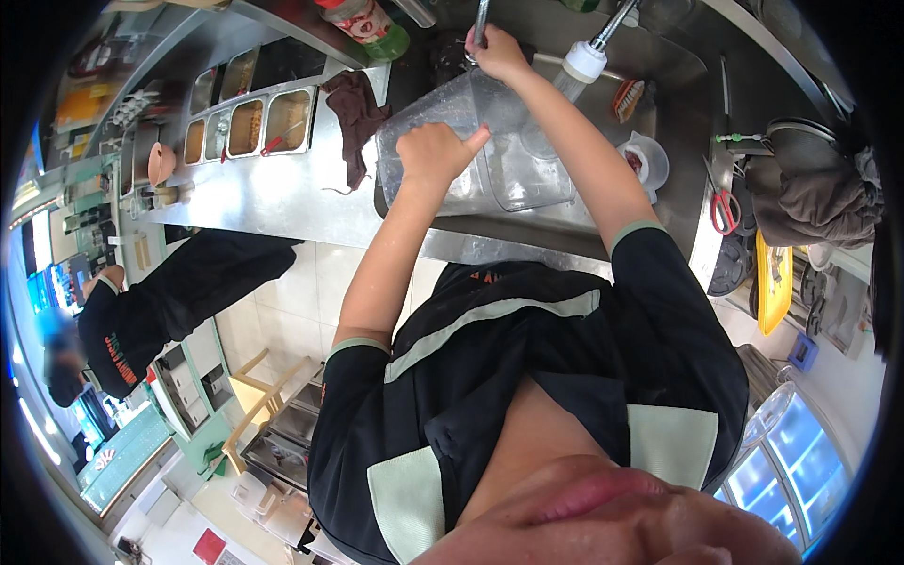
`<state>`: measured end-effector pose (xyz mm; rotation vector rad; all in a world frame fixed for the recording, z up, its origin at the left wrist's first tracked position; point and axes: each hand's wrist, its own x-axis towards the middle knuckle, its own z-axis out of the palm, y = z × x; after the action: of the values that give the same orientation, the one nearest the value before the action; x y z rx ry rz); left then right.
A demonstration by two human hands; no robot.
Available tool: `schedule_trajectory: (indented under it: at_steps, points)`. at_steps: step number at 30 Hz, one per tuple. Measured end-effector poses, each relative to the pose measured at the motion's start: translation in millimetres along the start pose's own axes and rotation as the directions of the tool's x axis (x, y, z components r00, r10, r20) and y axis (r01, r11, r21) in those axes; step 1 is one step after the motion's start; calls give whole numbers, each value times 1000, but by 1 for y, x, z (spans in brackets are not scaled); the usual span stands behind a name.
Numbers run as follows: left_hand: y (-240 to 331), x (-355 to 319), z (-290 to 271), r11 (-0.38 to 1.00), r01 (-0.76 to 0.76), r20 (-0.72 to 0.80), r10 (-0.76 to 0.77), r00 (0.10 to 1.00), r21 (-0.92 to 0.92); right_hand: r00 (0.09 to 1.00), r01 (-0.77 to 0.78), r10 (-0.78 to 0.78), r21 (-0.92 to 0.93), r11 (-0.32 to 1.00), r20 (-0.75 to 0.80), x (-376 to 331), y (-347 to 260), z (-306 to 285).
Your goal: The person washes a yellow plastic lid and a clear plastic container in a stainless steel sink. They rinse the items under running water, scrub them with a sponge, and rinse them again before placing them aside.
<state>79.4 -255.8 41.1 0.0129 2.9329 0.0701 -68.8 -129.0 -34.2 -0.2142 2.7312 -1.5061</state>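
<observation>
A clear plastic container point(527, 179) is tilted in the steel sink point(673, 80). My left hand point(436, 155) is closed on its left side, the thumb stretched out to the right and the other fingers mostly hidden. Farther off, my right hand point(497, 56) has its fingers curled round a thin metal tap spout point(481, 21) at the back of the sink. Beside my right forearm is a second tap with a white head point(585, 60). A brush with pale bristles point(627, 100) and a small clear cup point(648, 162) lie on the right side of the sink.
Left of the sink, a dark cloth point(350, 122) hangs over the steel counter point(273, 193), near several food pans point(247, 127). A bottle with green liquid point(372, 33) stands behind. Red scissors point(724, 211) are at the right. A co-worker in black point(122, 334) stands far left.
</observation>
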Motion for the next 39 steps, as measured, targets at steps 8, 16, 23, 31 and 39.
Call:
schedule_trajectory:
  at_steps: [8,16,23,31,39]
  points:
    - [-3,3,5,999,-36,-33,37,999,28,999,43,-38,360,932,-21,-11,-37,-72]
    - [2,1,3,999,-5,-58,7,998,33,894,342,-330,-14,940,-305,-115,-17,-57]
    - [5,1,1,998,15,-53,-12,999,57,968,-230,184,304,925,171,-126,135,-70]
    - [8,7,0,992,50,12,-52,999,113,960,-165,280,780,604,-14,82,111,-92]
    - [2,7,6,985,42,-35,-37,999,170,906,-422,370,470,775,204,98,112,-84]
